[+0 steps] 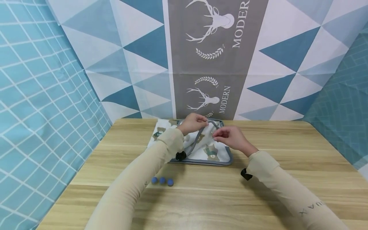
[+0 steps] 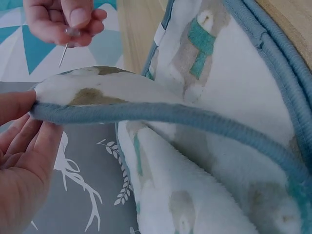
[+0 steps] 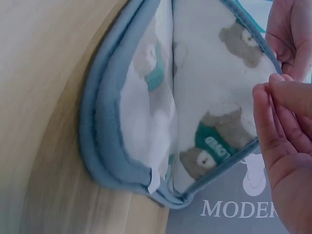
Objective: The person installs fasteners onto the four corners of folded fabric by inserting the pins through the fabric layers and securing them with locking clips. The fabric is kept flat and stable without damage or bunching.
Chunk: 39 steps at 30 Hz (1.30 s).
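Note:
A folded white plush blanket point(image 1: 212, 155), printed with bears in green and edged in blue-grey, lies at the back of the table. My left hand point(image 1: 192, 124) pinches its edging point(image 2: 122, 113) between thumb and fingers and holds that flap raised. Just to the right, my right hand point(image 1: 231, 138) pinches a thin metal pin point(image 2: 63, 54) with a small clear head. In the left wrist view the pin points toward the lifted flap, apart from it. The right wrist view shows the right fingertips point(image 3: 273, 80) close to the flap; the pin cannot be made out there.
Three small blue round pieces point(image 1: 162, 180) sit in a row on the wooden table point(image 1: 207, 204), near the left forearm. A white tag point(image 3: 155, 180) sticks out from the blanket's edge. Patterned cloth point(image 1: 149, 57) hangs behind the table, with blue checked cloth point(image 1: 37, 95) at the left.

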Motion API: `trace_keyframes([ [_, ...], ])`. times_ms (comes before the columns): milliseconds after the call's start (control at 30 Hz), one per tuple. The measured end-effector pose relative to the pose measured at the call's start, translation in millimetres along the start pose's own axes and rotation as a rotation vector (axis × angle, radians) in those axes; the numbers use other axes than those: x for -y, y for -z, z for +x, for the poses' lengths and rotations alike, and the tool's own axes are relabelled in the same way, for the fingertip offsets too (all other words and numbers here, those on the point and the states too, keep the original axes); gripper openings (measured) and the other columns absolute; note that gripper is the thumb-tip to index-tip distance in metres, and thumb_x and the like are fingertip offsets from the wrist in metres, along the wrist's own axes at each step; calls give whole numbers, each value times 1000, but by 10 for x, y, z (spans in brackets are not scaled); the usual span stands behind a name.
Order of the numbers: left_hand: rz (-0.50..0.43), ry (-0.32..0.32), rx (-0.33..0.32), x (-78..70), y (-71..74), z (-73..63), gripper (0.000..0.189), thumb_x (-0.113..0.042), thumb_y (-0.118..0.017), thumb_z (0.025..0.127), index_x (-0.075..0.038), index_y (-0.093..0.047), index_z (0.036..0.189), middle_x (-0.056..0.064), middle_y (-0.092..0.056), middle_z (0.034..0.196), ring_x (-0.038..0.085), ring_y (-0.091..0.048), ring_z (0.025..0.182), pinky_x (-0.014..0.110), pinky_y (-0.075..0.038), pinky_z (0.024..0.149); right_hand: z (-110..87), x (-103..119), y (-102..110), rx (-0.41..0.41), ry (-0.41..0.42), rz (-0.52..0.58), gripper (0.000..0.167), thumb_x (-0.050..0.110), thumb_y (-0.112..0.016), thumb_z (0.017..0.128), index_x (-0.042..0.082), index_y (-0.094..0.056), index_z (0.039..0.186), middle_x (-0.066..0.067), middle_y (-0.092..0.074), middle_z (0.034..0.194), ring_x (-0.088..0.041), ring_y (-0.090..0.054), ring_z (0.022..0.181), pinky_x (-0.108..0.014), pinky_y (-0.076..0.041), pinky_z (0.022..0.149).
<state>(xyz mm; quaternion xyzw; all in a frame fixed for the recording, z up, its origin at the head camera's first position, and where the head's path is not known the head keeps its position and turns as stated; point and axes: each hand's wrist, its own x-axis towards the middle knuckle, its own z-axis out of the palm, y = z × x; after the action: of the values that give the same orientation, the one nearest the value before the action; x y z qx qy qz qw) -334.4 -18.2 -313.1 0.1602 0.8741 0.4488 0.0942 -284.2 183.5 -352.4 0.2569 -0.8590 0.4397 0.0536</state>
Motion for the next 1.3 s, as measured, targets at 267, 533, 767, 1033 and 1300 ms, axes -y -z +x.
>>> trace_keyframes([
  [267,-30,-7,22,29,23,-46,29,-21,-62,94,-7,-68,119,10,-70,117,21,-67,104,22,-54,78,12,26,-46,-32,-47,20,14,4,-72,84,2,-73,97,-17,-73,92,-5,-66,74,-15,-55,67],
  [533,-34,-18,15,40,22,-62,29,-21,-62,93,-8,-68,118,10,-71,116,20,-67,101,22,-54,78,17,8,-62,-23,-64,102,15,4,-70,85,-1,-72,99,-21,-72,95,1,-66,73,-17,-56,68],
  [767,-31,-31,12,0,2,-98,29,-21,-64,92,-7,-69,117,10,-71,116,20,-68,100,22,-54,78,27,3,-80,-29,-54,82,15,5,-70,85,-1,-73,99,-21,-72,94,-3,-66,73,-16,-55,68],
  [1033,-33,-41,7,-21,-10,-102,28,-19,-64,92,-6,-69,115,10,-72,113,20,-68,102,23,-55,82,36,12,-80,-38,-67,81,15,4,-70,85,0,-73,99,-19,-72,94,1,-65,71,-17,-56,67],
  [1300,-18,-43,-1,-29,-17,-122,25,-19,-64,92,-6,-70,112,10,-73,109,18,-68,97,22,-55,79,49,40,-73,-32,-97,110,17,6,-68,87,-2,-71,103,-22,-71,98,3,-65,73,-17,-56,68],
])
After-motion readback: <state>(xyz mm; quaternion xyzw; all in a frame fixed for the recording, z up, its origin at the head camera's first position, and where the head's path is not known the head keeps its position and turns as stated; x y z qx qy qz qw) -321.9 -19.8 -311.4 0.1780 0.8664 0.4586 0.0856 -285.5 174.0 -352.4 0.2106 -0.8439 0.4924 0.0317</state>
